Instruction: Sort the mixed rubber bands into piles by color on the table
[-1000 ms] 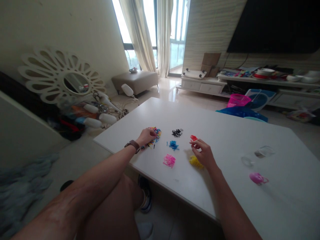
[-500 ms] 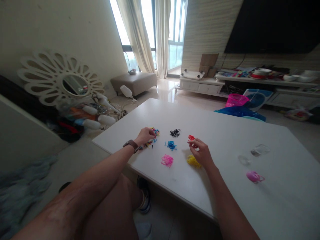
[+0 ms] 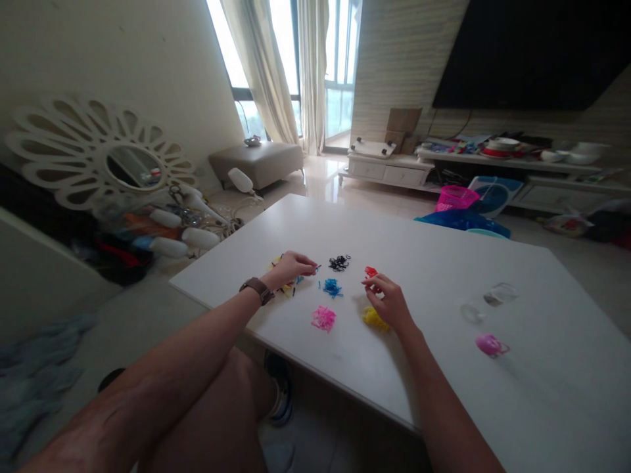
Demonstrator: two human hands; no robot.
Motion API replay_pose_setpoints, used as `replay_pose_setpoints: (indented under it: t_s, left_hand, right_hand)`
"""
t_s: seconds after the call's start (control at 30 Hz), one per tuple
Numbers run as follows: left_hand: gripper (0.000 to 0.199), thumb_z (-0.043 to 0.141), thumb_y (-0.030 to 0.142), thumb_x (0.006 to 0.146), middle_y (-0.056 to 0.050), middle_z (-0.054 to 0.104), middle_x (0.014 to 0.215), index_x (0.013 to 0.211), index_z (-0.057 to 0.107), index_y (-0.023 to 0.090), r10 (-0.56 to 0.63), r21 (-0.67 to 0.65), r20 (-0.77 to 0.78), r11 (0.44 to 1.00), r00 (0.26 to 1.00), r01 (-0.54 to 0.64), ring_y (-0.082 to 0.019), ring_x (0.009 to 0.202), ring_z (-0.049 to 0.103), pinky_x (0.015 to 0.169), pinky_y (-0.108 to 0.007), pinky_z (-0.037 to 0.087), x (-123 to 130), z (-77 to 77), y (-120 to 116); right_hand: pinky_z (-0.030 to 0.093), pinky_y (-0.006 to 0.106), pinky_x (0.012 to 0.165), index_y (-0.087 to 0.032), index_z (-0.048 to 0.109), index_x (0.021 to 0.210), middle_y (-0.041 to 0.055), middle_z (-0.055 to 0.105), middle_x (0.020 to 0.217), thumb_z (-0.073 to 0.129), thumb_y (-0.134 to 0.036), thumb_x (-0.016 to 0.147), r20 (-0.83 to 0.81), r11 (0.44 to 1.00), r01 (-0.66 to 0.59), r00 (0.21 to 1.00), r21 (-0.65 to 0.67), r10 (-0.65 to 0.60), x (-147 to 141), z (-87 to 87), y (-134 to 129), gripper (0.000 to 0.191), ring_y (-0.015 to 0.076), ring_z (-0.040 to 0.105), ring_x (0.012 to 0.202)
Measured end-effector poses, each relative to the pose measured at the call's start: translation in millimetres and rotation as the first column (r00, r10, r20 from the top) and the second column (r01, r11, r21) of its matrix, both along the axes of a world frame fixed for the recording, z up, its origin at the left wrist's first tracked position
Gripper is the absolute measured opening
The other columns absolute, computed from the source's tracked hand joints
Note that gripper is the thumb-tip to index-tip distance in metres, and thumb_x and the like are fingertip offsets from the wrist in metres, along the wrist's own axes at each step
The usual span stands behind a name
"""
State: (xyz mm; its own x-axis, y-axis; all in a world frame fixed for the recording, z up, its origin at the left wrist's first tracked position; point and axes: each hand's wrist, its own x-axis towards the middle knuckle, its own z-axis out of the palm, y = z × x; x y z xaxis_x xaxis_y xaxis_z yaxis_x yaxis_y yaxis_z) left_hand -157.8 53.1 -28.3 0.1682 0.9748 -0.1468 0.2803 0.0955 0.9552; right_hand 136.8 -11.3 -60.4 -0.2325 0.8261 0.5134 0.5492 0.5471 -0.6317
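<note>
My left hand (image 3: 292,268) is closed in a pinch over the white table (image 3: 428,381), with a small rubber band (image 3: 318,267) at its fingertips. Under and beside it lies a mixed-colour heap of rubber bands (image 3: 286,289), partly hidden by the hand. My right hand (image 3: 389,301) hovers with loosely bent fingers, thumb and index apart, near a red pile of bands (image 3: 371,271). Below its palm sits a yellow pile (image 3: 374,318). Between the hands are a black pile (image 3: 339,263), a blue pile (image 3: 332,288) and a pink pile (image 3: 324,318).
On the table's right side are a clear container (image 3: 501,294), a clear round lid (image 3: 472,313) and a pink-purple small item with a loop (image 3: 489,345). Beyond the table stand a pink basket (image 3: 457,197) and a low cabinet (image 3: 387,172). A flower-shaped mirror (image 3: 133,167) leans at left.
My left hand has moved right, away from the mixed heap toward the black and blue piles, with a band in its pinch. My right hand stays near the red pile. The view has shifted slightly.
</note>
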Motion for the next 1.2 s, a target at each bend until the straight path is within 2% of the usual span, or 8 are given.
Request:
replay_pose_setpoints:
  t_s: [0.17,0.37,0.47,0.57,0.67,0.83,1.07,1.2]
  left_hand:
    - [0.021,0.078,0.018,0.065,-0.011,0.076,0.083,0.085,0.077,0.010,-0.033,-0.075,0.098,0.996,0.995,0.040,-0.017,0.078,0.071,0.081,-0.027,0.056,9.8,8.0,-4.6]
    - [0.023,0.081,0.021,0.064,-0.010,0.076,0.083,0.084,0.077,0.011,-0.096,-0.126,0.159,0.985,0.983,0.117,-0.016,0.078,0.070,0.081,-0.027,0.056,23.9,9.1,-11.1]
    - [0.025,0.082,0.023,0.064,-0.010,0.075,0.081,0.085,0.077,0.011,-0.170,-0.118,0.146,0.975,0.975,0.188,-0.016,0.074,0.069,0.077,-0.028,0.055,35.6,13.1,-19.4]
    - [0.026,0.081,0.024,0.065,-0.010,0.075,0.080,0.087,0.078,0.010,-0.241,-0.110,0.158,0.959,0.957,0.260,-0.015,0.072,0.067,0.074,-0.028,0.054,47.5,18.5,-29.5]
    - [0.024,0.080,0.023,0.065,-0.009,0.074,0.077,0.085,0.078,0.010,-0.282,-0.111,0.176,0.946,0.943,0.304,-0.014,0.070,0.065,0.074,-0.028,0.052,57.8,22.4,-37.5]
    - [0.020,0.081,0.020,0.062,-0.008,0.073,0.073,0.080,0.078,0.010,-0.255,-0.146,0.236,0.945,0.938,0.293,-0.013,0.066,0.063,0.071,-0.027,0.050,66.5,22.2,-40.8]
    - [0.027,0.085,0.020,0.061,-0.012,0.073,0.081,0.084,0.077,0.009,-0.204,-0.254,0.357,0.918,0.912,0.305,-0.014,0.074,0.067,0.073,-0.025,0.051,66.3,16.5,-37.9]
    - [0.029,0.086,0.017,0.062,-0.012,0.073,0.084,0.087,0.075,0.009,-0.162,-0.324,0.462,0.884,0.872,0.336,-0.014,0.080,0.067,0.078,-0.023,0.052,66.6,13.5,-37.7]
  right_hand:
    - [0.049,0.028,0.063,-0.020,0.069,0.092,0.0048,0.065,0.088,0.054,-0.016,0.085,0.020,1.000,-0.022,1.000,0.000,0.022,-0.9,0.8,0.1,0.017,0.0150,0.061,0.068]
    - [0.051,0.032,0.066,-0.021,0.069,0.092,0.0043,0.068,0.080,0.056,-0.022,0.088,0.007,0.999,-0.042,0.999,-0.013,0.042,-8.3,2.7,-2.4,0.013,0.0170,0.062,0.070]
    - [0.053,0.032,0.066,-0.021,0.069,0.095,0.0057,0.071,0.088,0.062,-0.028,0.086,-0.085,0.996,-0.058,0.995,-0.067,0.052,-15.8,4.4,-5.7,0.013,0.0183,0.065,0.075]
    - [0.055,0.032,0.069,-0.021,0.068,0.100,0.0067,0.072,0.097,0.069,-0.033,0.083,-0.207,0.985,-0.107,0.975,-0.137,0.077,-24.0,6.0,-8.9,0.020,0.0195,0.068,0.083]
    - [0.057,0.032,0.071,-0.021,0.066,0.099,0.0063,0.072,0.096,0.074,-0.034,0.080,-0.304,0.970,-0.157,0.948,-0.188,0.095,-31.0,7.0,-11.3,0.025,0.0199,0.069,0.086]
    - [0.057,0.032,0.072,-0.021,0.063,0.097,0.0035,0.073,0.082,0.075,-0.035,0.078,-0.397,0.960,-0.193,0.912,-0.205,0.098,-34.8,5.1,-12.3,0.027,0.0181,0.070,0.076]
    - [0.057,0.031,0.071,-0.021,0.065,0.094,0.0029,0.070,0.079,0.073,-0.036,0.079,-0.457,0.980,-0.070,0.889,-0.187,-0.023,-28.1,-0.2,-8.0,0.023,0.0172,0.068,0.073]
    - [0.058,0.033,0.072,-0.020,0.071,0.091,0.0044,0.072,0.080,0.074,-0.037,0.078,-0.487,0.963,-0.122,0.874,-0.239,-0.010,-27.3,-1.0,-6.1,0.022,0.0182,0.069,0.073]
